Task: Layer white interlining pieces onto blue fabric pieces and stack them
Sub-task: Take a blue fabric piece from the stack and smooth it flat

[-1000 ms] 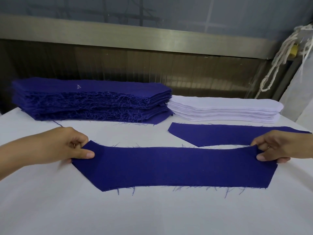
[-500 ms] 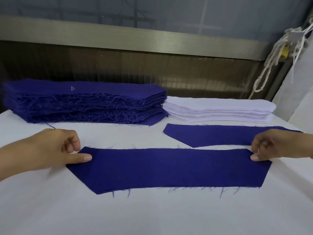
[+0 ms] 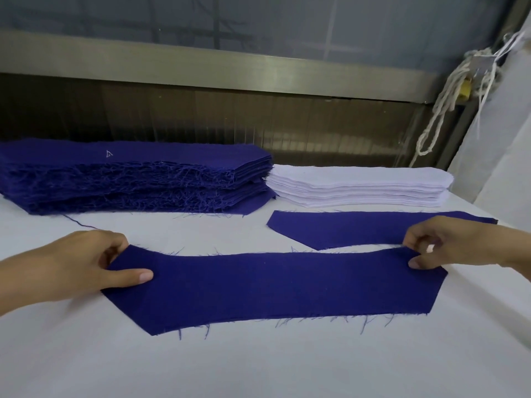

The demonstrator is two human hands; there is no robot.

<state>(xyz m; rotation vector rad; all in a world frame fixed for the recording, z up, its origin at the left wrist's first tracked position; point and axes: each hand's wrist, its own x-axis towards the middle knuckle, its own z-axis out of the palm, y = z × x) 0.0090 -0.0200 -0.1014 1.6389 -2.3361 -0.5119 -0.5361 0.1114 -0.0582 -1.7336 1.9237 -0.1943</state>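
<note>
Holding blue piece [image 3: 273, 288] by both ends, spread flat on white table [image 3: 258, 366], toward the near side. Pinching its left end with left grip [image 3: 83, 265]: thumb flat on top, fingers curled at the far edge. Pinching the far right corner with right grip [image 3: 451, 242], corner raised slightly off the table. Just behind, on the right: second blue piece [image 3: 344, 228], lying flat, right end partly hidden behind right grip. Further back: tall blue stack [image 3: 129, 179] on the left, white interlining stack [image 3: 359, 185] just beside it on the right. Rope [image 3: 439, 110] hanging at far right.
</note>
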